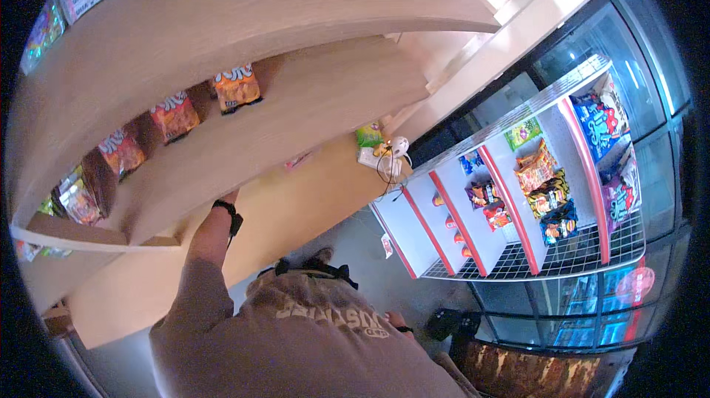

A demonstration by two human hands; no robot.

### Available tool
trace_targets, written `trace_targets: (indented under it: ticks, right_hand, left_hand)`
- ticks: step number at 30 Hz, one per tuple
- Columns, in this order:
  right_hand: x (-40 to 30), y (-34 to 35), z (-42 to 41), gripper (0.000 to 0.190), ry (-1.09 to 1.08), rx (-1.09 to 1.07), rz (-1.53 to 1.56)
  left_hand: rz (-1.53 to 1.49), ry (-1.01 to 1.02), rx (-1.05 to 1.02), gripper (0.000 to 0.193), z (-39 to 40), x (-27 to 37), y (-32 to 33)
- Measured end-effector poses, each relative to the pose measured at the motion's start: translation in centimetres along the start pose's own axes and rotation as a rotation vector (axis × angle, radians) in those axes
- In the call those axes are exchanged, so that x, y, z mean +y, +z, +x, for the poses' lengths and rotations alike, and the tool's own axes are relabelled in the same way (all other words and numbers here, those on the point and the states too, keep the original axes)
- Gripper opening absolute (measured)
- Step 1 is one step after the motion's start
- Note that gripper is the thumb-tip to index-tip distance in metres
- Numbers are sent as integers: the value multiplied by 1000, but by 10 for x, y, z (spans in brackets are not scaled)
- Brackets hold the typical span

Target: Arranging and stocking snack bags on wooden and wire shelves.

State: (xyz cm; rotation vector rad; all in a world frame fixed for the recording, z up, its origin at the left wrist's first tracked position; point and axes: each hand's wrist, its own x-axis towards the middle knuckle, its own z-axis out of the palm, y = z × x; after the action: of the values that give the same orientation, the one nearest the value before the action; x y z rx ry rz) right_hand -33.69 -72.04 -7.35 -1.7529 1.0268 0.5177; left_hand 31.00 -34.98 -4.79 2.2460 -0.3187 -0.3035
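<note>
My left forearm reaches up to a wooden shelf unit, a black band round its wrist. Only a sliver of my left hand shows; the edge of a shelf board hides its fingers and anything in them. Below that board lies a lower wooden surface, with a small pink packet on it. My right hand hangs low beside my brown shirt, partly covered by it, also with a dark band at the wrist. No object shows in the visible part of that hand.
Orange snack bags and red snack bags stand on the shelf. A power strip with cables and a green packet lie at the far end. Rightwards is a white rack of snacks before glass panels.
</note>
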Motion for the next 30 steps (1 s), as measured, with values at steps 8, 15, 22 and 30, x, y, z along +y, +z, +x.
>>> trace_targets:
  ticks: [8,15,22,30]
  right_hand:
    - [-28,10,25,38,76,32,-101]
    - [-113,-1,11,33,291,63,538]
    - [-81,-15,24,34,404,-57,608]
    - [-44,-28,44,37,308,-26,486]
  left_hand:
    - [-152,-9,-21,37,-42,-47,-43]
    - [-279,37,-46,36,-33,-8,-46]
    - [-427,-3,-47,35,-50,15,-61]
    - [-613,-129,-31,33,-50,55,-74]
